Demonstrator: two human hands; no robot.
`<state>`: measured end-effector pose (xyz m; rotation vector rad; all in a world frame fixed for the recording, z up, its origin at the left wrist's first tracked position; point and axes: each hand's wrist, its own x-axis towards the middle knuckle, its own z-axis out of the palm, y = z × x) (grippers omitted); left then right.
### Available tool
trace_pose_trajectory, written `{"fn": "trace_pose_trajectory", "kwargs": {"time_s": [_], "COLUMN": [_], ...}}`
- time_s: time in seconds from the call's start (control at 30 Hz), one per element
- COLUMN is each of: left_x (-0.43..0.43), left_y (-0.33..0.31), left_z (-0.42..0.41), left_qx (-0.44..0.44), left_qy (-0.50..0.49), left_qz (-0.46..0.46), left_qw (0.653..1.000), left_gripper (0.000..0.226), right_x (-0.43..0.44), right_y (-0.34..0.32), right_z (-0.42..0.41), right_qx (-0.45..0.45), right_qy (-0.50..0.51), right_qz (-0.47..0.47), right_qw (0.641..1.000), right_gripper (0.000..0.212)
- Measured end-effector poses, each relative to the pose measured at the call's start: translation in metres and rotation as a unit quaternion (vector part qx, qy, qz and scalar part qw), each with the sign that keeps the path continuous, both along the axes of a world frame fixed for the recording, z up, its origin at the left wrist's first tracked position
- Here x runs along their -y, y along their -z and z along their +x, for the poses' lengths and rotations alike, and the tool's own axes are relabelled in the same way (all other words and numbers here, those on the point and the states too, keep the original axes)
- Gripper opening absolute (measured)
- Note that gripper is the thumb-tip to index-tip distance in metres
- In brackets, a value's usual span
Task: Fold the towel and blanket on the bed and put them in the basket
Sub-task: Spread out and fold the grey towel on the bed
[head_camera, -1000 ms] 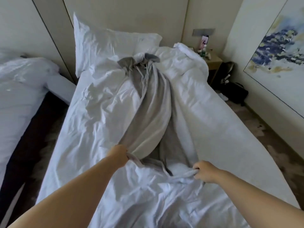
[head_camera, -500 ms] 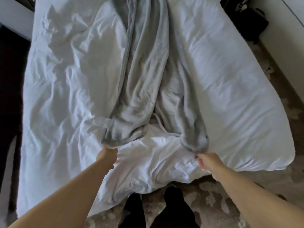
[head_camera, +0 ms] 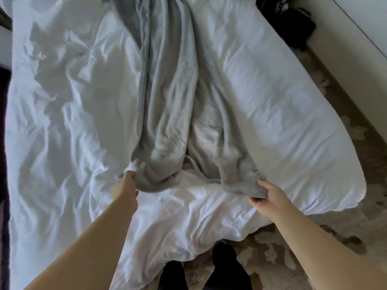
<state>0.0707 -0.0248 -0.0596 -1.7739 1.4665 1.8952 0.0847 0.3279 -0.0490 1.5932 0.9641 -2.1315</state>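
Observation:
A grey fleece blanket (head_camera: pixel 169 105) lies bunched in long folds down the middle of the bed (head_camera: pixel 282 114), over a white duvet. My left hand (head_camera: pixel 126 186) grips its near left corner. My right hand (head_camera: pixel 269 194) pinches its near right corner between thumb and fingers. The blanket's near edge sags between the two hands. Its far end runs out of the top of the view. No towel and no basket are in view.
The white duvet (head_camera: pixel 62 122) is crumpled and hangs over the foot of the bed. My feet in dark socks (head_camera: pixel 225 258) stand on a patterned carpet. A dark bag (head_camera: pixel 293 21) sits on the floor by the right wall.
The blanket has been drawn toward the foot of the bed and its near corners spread further apart. The view has tilted down from the pillows to the foot of the bed.

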Motion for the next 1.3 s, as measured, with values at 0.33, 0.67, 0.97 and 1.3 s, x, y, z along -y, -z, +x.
{"fn": "trace_pose_trajectory", "kwargs": {"time_s": [0.33, 0.67, 0.97, 1.3], "left_x": [-0.001, -0.07, -0.07, -0.07], "left_y": [-0.18, -0.244, -0.251, -0.283], "left_z": [-0.039, -0.043, -0.031, -0.027], "left_qx": [-0.329, -0.322, -0.334, -0.393], "left_qy": [-0.078, 0.154, 0.21, 0.247], "left_qz": [0.065, 0.1, 0.009, -0.061], "left_qw": [0.939, 0.929, 0.919, 0.884], "left_gripper": [0.025, 0.041, 0.029, 0.039], "right_x": [0.016, 0.143, 0.148, 0.13], "right_y": [-0.196, -0.26, -0.239, -0.275], "right_z": [-0.055, -0.053, -0.054, -0.075], "right_qx": [-0.344, -0.421, -0.304, -0.411], "right_qy": [0.139, -0.286, -0.293, -0.193], "right_qz": [-0.018, 0.062, 0.248, 0.423], "right_qw": [0.928, 0.858, 0.872, 0.784], "right_gripper": [0.066, 0.038, 0.014, 0.025]}}
